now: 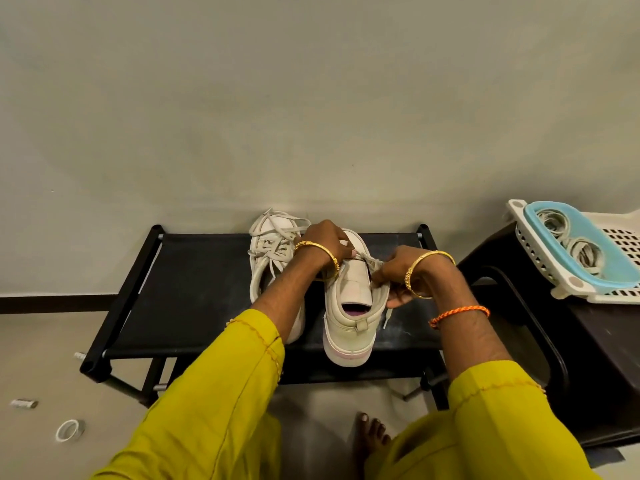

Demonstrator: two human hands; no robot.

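Observation:
Two off-white sneakers stand on a low black rack (194, 271). The right sneaker (349, 327) points away from me, heel at the rack's front edge, its tongue laid bare. My left hand (325, 244) lies over its toe end, fingers curled down on the upper, thumb by the lace. My right hand (398, 275) pinches the pale shoelace (372, 259) at the shoe's right side; a lace end hangs at the shoe's flank. The left sneaker (270, 251) sits behind my left forearm, laces loose and tangled.
A dark brown stool (595, 341) stands right of the rack and carries a white perforated basket (616, 296) with a blue tray (588, 251) holding rolled laces. On the floor at left lie a tape roll (70, 430) and a small metal piece (23, 403). A wall is behind.

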